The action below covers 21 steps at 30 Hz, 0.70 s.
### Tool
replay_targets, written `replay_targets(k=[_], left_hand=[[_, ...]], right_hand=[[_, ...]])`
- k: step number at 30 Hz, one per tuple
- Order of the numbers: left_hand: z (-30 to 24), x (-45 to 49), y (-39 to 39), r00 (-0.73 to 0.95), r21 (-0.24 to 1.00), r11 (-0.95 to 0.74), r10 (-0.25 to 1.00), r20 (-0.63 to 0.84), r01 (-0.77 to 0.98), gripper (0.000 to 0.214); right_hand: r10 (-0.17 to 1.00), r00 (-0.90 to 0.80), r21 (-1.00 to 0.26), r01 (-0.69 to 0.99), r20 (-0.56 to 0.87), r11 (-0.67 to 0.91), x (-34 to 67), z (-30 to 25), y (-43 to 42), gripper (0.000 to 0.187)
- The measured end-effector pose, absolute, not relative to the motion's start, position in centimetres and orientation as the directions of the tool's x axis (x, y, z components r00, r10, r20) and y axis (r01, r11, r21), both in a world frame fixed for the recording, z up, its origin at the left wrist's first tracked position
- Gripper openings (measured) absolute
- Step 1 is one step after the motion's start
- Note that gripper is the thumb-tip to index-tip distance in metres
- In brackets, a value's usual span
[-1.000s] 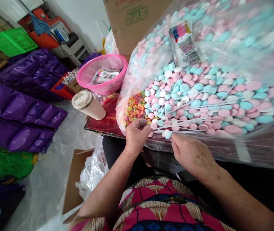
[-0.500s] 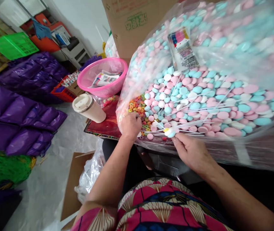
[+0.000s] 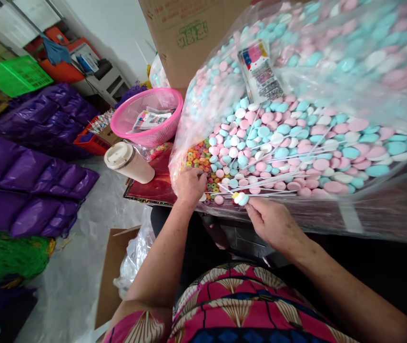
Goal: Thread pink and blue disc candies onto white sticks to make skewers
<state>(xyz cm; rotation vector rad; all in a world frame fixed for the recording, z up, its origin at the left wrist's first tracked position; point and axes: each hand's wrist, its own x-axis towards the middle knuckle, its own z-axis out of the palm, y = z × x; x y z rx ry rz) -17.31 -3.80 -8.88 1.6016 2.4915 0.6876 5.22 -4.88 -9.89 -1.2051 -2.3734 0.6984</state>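
Note:
A big clear plastic bag (image 3: 346, 81) lies open before me, full of pink, blue and white round candies (image 3: 296, 138) with thin white sticks (image 3: 282, 183) across them. A small heap of coloured ring candies (image 3: 198, 159) sits at the bag's left corner. My left hand (image 3: 189, 186) is closed with its fingertips among the ring candies. My right hand (image 3: 269, 219) pinches a white stick carrying a few candies (image 3: 241, 197) at its end.
A pink basket (image 3: 149, 116) with printed packets stands at the back left, a lidded beige cup (image 3: 128, 162) lies beside it on a red board (image 3: 153, 188). A cardboard box (image 3: 189, 33) rises behind. Purple bags (image 3: 35, 176) and a green crate (image 3: 15, 74) fill the floor at left.
My left hand left the stick's end and moved up-left into the ring candies. The right hand kept hold of the stick, shifting slightly left.

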Motion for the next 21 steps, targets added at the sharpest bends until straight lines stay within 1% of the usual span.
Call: replay_targets(k=[1,2,3,4,5,6,7,8,10,12,14,16,18,21], left_hand=[[-8.8,-17.1,-3.9,-0.475,0.51,0.343,0.867,0.152,0.789,0.013],[-8.6,-16.9,-4.1,-0.512,0.626,0.333,0.85,0.125,0.705,0.013],[-8.4,-16.5,-4.4,-0.54,0.753,0.312,0.839,0.069,0.58,0.015],[-8.2,-16.0,-4.8,-0.539,0.863,0.284,0.842,-0.016,0.418,0.019],[-8.0,-15.4,-5.2,-0.506,0.936,0.26,0.856,-0.11,0.237,0.024],[-7.8,-14.8,-5.6,-0.446,0.967,0.246,0.874,-0.193,0.063,0.028],[-7.7,-14.2,-6.0,-0.386,0.967,0.239,0.887,-0.252,-0.083,0.03],[-7.7,-13.7,-6.3,-0.346,0.953,0.234,0.893,-0.289,-0.191,0.033],[-7.8,-13.0,-6.8,-0.339,0.93,0.211,0.888,-0.311,-0.3,0.035],[-8.1,-12.7,-7.0,-0.359,0.934,0.187,0.886,-0.294,-0.305,0.034],[-8.3,-12.7,-7.1,-0.367,0.95,0.183,0.89,-0.269,-0.253,0.031],[-8.2,-12.7,-7.1,-0.378,0.972,0.17,0.899,-0.22,-0.162,0.026],[-8.0,-12.7,-7.1,-0.41,0.991,0.122,0.902,-0.133,-0.052,0.024],[-7.6,-12.6,-7.2,-0.414,0.992,0.078,0.91,-0.031,0.098,0.02]], right_hand=[[0.827,-0.55,-0.589,0.632,0.117,0.504,5.4,-9.9,-4.9,0.026],[0.831,-0.543,-0.588,0.635,0.123,0.502,5.5,-9.9,-4.9,0.027],[0.834,-0.537,-0.585,0.638,0.129,0.501,5.5,-9.9,-4.9,0.027],[0.834,-0.536,-0.582,0.639,0.132,0.503,5.6,-9.8,-4.9,0.027],[0.833,-0.537,-0.579,0.64,0.134,0.505,5.6,-9.8,-4.9,0.027],[0.831,-0.54,-0.576,0.641,0.133,0.508,5.5,-9.7,-5.0,0.027],[0.828,-0.546,-0.574,0.64,0.128,0.51,5.4,-9.7,-5.0,0.027],[0.825,-0.552,-0.572,0.641,0.12,0.512,5.4,-9.7,-5.0,0.026],[0.822,-0.56,-0.555,0.652,0.106,0.516,5.3,-9.7,-5.2,0.025],[0.822,-0.561,-0.535,0.666,0.099,0.52,5.4,-9.8,-5.4,0.025],[0.825,-0.557,-0.523,0.675,0.102,0.52,5.5,-9.8,-5.5,0.024],[0.821,-0.56,-0.533,0.666,0.106,0.523,5.6,-9.7,-5.7,0.023],[0.812,-0.572,-0.554,0.641,0.116,0.531,5.6,-9.6,-5.9,0.023],[0.804,-0.576,-0.585,0.605,0.146,0.54,5.5,-9.5,-5.9,0.024]])
